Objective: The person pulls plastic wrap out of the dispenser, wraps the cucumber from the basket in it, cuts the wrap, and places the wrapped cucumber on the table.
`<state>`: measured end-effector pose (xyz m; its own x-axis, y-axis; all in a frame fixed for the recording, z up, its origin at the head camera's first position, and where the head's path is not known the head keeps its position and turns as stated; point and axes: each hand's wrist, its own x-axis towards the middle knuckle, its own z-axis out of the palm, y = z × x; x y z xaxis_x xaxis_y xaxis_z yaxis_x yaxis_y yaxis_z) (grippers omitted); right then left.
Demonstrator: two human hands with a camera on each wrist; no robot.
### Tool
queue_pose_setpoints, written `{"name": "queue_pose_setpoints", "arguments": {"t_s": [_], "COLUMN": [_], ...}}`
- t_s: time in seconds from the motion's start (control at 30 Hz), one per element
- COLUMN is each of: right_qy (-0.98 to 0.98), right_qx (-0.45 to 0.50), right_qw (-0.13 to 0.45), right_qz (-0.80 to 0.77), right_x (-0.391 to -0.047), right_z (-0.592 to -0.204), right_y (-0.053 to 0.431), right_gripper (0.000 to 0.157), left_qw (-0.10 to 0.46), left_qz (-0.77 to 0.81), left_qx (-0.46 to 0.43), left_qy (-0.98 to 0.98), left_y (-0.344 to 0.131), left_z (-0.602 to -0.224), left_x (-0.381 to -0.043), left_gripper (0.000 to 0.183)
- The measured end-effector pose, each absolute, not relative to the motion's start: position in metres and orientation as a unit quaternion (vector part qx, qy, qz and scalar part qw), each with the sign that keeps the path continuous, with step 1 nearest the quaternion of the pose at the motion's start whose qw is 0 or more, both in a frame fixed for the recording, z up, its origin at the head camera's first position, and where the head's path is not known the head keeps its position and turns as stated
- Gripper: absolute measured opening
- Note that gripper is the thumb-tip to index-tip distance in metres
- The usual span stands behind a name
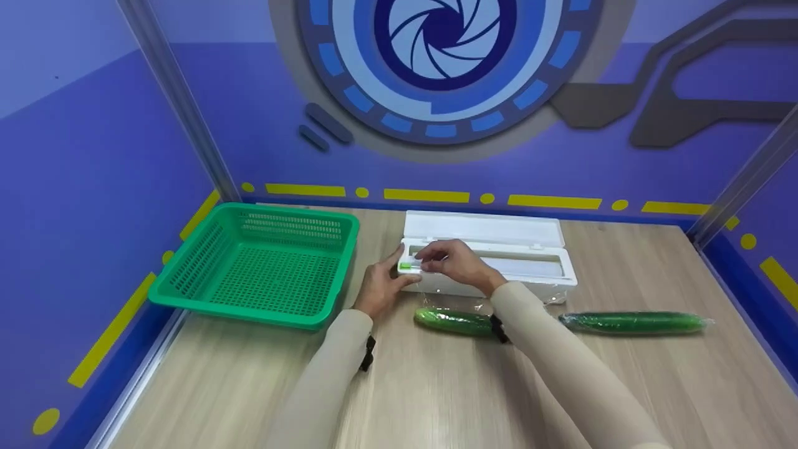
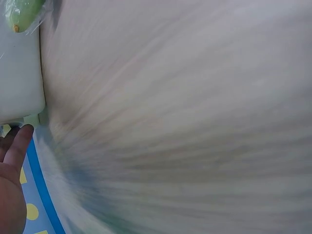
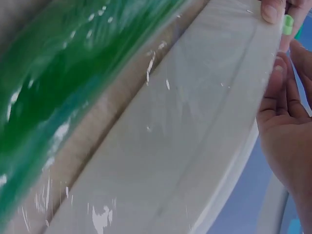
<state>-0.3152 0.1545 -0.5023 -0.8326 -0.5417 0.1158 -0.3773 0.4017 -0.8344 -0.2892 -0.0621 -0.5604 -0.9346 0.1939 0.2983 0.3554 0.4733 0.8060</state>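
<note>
A white cling film dispenser [image 1: 499, 289] stands on the table with its lid [image 1: 483, 228] raised behind it. My left hand [image 1: 379, 288] grips its left end, thumb along the front and fingers round the side. Over the left part of the open top is my right hand [image 1: 458, 265], fingers bent close beside the small green slider [image 1: 405, 266]; I cannot tell whether they pinch anything. Clear film [image 3: 102, 217] hangs down the dispenser's front toward a cucumber [image 1: 452, 321], partly hidden by my right wrist. To the right lies a second cucumber [image 1: 633, 322], wrapped in film.
A green plastic basket [image 1: 340, 274] with slotted sides sits at the left of the wooden table [image 1: 411, 399]. Blue and purple panels [image 1: 436, 168] enclose the table at the back and both sides.
</note>
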Motion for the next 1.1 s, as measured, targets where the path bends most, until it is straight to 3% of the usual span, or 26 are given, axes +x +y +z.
{"name": "queue_pose_setpoints", "arguments": {"t_s": [0.2, 0.57, 1.1], "right_qy": [0.833, 0.856, 0.876], "right_qx": [-0.237, -0.225, -0.254], "right_qw": [0.103, 0.05, 0.009], "right_qz": [-0.489, -0.463, -0.409], "right_x": [-0.315, -0.316, -0.313], "right_z": [-0.504, -0.507, -0.507], "right_y": [0.141, 0.127, 0.135], "right_gripper": [0.02, 0.006, 0.004], "left_qw": [0.082, 0.071, 0.086], "left_qz": [-0.478, -0.466, -0.464], "left_qx": [-0.158, -0.148, -0.165], "left_qy": [-0.86, -0.869, -0.866], "left_y": [-0.061, -0.062, -0.063], "left_z": [-0.559, -0.555, -0.557], "left_x": [-0.289, -0.288, -0.286], "left_gripper": [0.08, 0.082, 0.08]}}
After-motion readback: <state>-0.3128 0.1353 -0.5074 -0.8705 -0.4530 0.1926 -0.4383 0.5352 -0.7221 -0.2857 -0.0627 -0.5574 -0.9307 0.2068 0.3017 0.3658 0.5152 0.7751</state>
